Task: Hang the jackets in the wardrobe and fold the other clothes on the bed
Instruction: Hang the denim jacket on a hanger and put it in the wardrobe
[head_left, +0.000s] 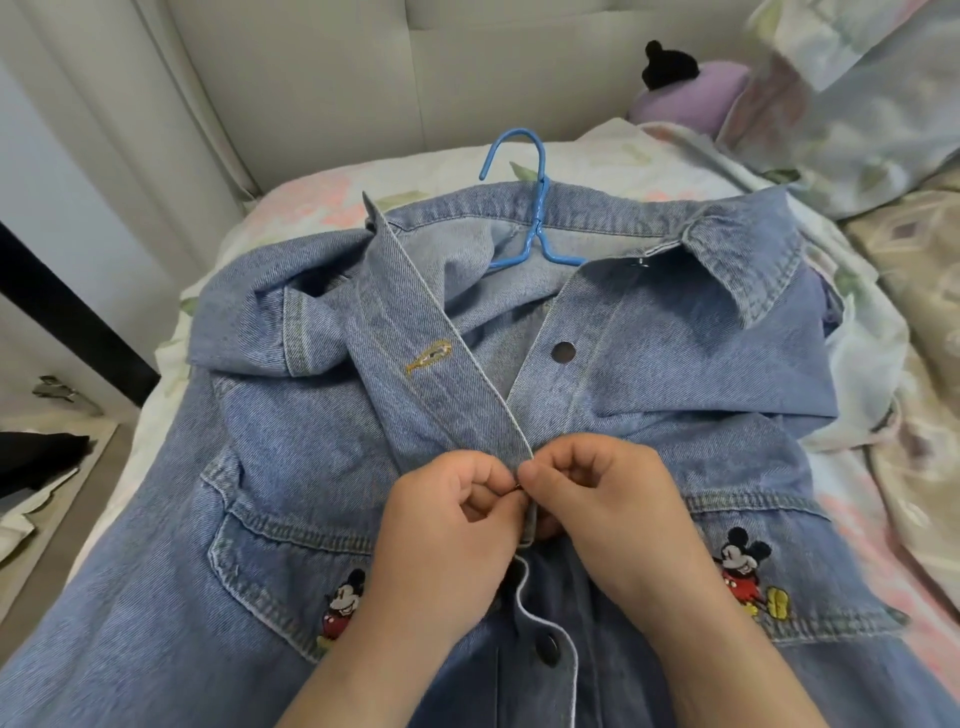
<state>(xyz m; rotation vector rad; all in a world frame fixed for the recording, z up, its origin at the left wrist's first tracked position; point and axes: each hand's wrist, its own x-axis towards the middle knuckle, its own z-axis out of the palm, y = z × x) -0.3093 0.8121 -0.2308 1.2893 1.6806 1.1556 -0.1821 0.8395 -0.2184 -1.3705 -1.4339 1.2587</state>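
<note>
A light blue denim jacket with cartoon mouse embroidery on both chest pockets lies face up on the bed. A blue hanger sits inside its collar, hook pointing toward the headboard. My left hand pinches the left front placket edge at mid chest. My right hand pinches the right front edge at the same spot, fingertips meeting my left hand's. One button above my hands is undone, its buttonhole lying apart. A lower button is fastened.
The bed has a floral sheet and a padded headboard. A purple plush toy lies near the pillows. A crumpled quilt lies at the right. The floor at the left holds dark clothing.
</note>
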